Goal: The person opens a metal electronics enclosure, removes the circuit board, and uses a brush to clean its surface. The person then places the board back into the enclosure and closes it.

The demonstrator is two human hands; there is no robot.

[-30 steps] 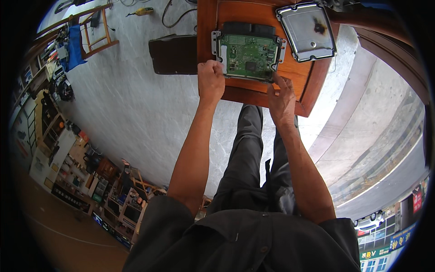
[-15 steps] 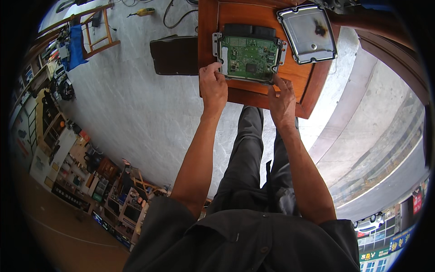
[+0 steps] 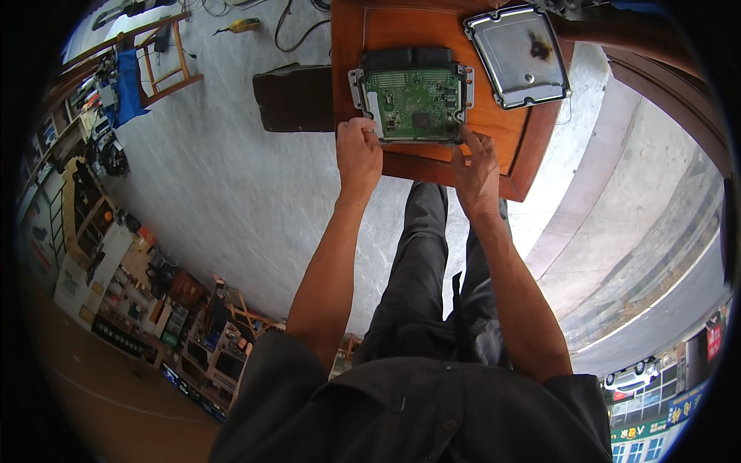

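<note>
In the head view, the board (image 3: 417, 100), green and dotted with small parts, lies face up in its metal case (image 3: 470, 85) on the wooden surface (image 3: 502, 127). The case is close to the surface's near edge, nearer its left edge than its right. Black connectors (image 3: 407, 57) run along the far side of the case, and a pale patch marks the left side of the board.

The left hand (image 3: 360, 158) is at the case's near left corner, just inside the left edge of the surface. Its grip is narrow, thumb and fingers drawn together on that corner of the case. The right hand (image 3: 478, 174) is at the case's near right corner, over the near edge of the surface. Its index finger reaches up to the corner, and the thumb stands apart below it, so this grip is fairly wide; the fingertips are small and dark here, and I cannot tell how firmly they touch.

The lid (image 3: 509, 65), a silvery plate with a dark mark (image 3: 540, 49), lies slightly turned toward the far right of the surface, well apart from both hands, its near right corner at the right edge. Beyond the surface's left edge, a dark brown panel (image 3: 293, 98) is just beside it. Farther out on the grey floor (image 3: 231, 185) are a cable (image 3: 301, 37) and a yellow tool (image 3: 243, 25). A wooden frame (image 3: 183, 55) with a blue cloth (image 3: 128, 85) stands past them.
</note>
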